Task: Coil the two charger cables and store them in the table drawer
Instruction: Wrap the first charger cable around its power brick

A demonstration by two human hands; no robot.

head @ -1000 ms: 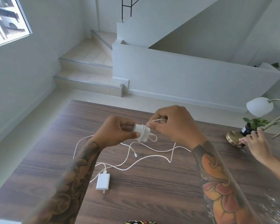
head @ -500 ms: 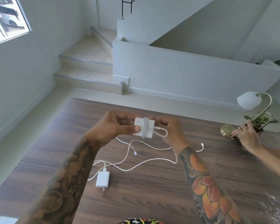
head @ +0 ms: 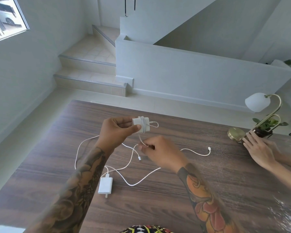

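Note:
My left hand [head: 118,130] holds a white charger block [head: 141,124] above the dark wooden table [head: 158,207], with a few turns of its white cable wound around it. My right hand [head: 160,153] pinches that cable [head: 196,152] just below the block; the rest trails right across the table to its loose plug. A second white charger block [head: 105,185] lies flat on the table near my left forearm, its cable [head: 77,153] sprawled in loose loops. No drawer is in view.
Another person's hand [head: 257,148] rests at the table's right side by a brass lamp [head: 259,105] and a small potted plant [head: 265,125]. Beyond the table's far edge are a tiled floor and steps.
My right hand has come down from beside the block to below it, drawing the cable downward. The loose plug end now lies farther right on the table.

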